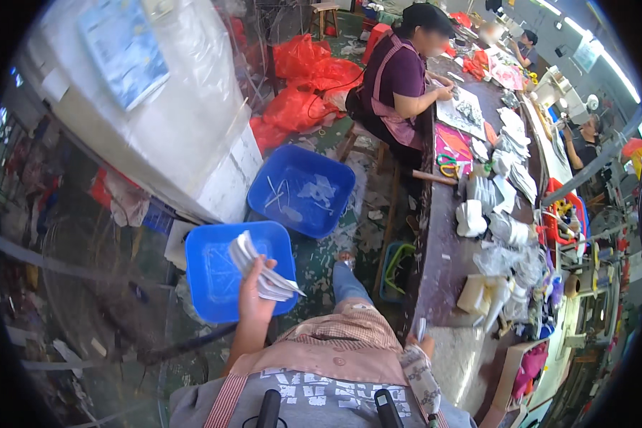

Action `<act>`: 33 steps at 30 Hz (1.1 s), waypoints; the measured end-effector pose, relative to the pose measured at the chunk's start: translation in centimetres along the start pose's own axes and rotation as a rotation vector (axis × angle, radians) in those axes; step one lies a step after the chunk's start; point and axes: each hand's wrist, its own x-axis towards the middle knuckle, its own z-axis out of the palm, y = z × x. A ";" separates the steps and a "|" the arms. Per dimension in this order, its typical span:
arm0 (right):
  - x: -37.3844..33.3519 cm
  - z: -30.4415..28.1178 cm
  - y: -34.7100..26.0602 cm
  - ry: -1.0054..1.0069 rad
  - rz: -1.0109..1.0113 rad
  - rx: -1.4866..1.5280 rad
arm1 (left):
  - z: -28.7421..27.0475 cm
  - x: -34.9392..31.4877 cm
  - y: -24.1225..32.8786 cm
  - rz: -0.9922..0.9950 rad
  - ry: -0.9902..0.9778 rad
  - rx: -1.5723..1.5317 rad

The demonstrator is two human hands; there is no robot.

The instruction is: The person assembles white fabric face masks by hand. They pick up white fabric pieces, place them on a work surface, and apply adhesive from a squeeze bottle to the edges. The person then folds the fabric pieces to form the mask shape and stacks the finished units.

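My left hand point(255, 296) is closed around a fanned bundle of white flat pieces point(264, 274), holding it above a blue plastic tub point(200, 246) on the floor. The pieces are thin and layered; I cannot tell if they are cloth or leather. At the near edge of the dark worktable, my right hand point(425, 344) is closed on a small pale, narrow thing point(421, 327), too small to name. A patterned sleeve point(419, 374) covers that forearm. White scraps and strips show in the left tub.
A second blue tub point(264, 175) with scraps stands beyond the first. The worktable point(442, 264) carries stacks of white pieces point(481, 192), a hammer point(435, 177), scissors point(447, 165) and plastic bags point(513, 260). A co-worker point(399, 78) sits at its far side. Red bags point(299, 93) lie behind.
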 end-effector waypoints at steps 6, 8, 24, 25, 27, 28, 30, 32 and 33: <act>22.8 1.4 -21.8 -0.015 -0.440 -0.064 | 7.9 11.8 2.6 0.309 0.321 -0.096; 26.9 1.4 -33.6 -0.127 -0.662 -0.045 | 10.5 12.9 3.5 0.358 0.338 -0.077; 42.2 15.4 -66.8 -0.471 -0.679 0.236 | 26.9 39.5 9.8 0.364 0.337 0.006; 43.6 16.4 -69.1 -0.467 -0.643 0.273 | 28.0 43.2 11.1 0.344 0.294 0.048; 47.1 19.4 -72.8 -0.369 -0.643 0.309 | 31.0 50.7 13.3 0.295 0.196 0.142; 48.8 20.8 -74.8 -0.330 -0.634 0.249 | 32.4 54.0 14.7 0.278 0.162 0.187; 51.0 23.1 -79.7 -0.329 -0.524 0.183 | 35.4 59.9 17.9 0.259 0.098 0.238; 52.1 24.8 -84.1 -0.396 -0.494 0.243 | 37.0 64.3 20.1 0.212 0.022 0.277; 52.9 25.1 -86.0 -0.428 -0.480 0.265 | 38.0 65.8 21.2 0.195 -0.018 0.293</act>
